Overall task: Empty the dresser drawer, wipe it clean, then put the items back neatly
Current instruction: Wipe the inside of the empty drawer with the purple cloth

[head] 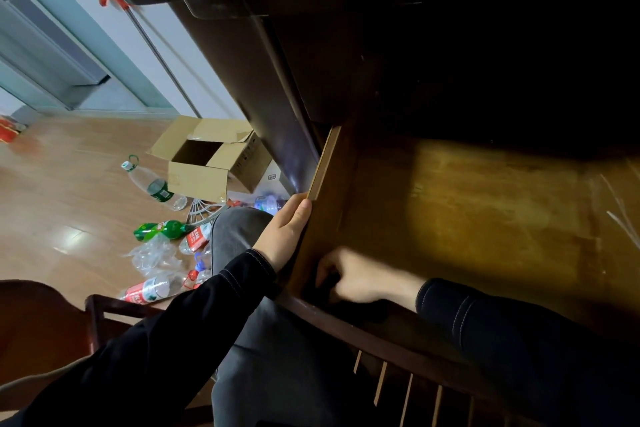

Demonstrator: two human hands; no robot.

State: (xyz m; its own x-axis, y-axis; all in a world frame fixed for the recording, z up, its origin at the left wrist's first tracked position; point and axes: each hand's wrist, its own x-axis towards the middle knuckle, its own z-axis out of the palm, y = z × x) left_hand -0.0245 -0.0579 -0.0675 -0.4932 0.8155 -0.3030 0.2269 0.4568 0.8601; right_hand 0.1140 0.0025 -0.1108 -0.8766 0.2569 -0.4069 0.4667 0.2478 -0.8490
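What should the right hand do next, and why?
Probably the right hand should drag the dark thing it grips, maybe a cloth, across the drawer floor: it lies bare and streaky, and the left hand holds the side wall.

Both arms wear long dark sleeves; the left sleeve (156,340) reads black, with a line of pale stitching round its cuff; the right sleeve (502,333) looks blue-black, with pale dotted seams running along it and round the cuff; the left grip (284,236) and right grip (360,276) are bare; the legs wear grey trousers (270,374), faintly creased, denim-like.
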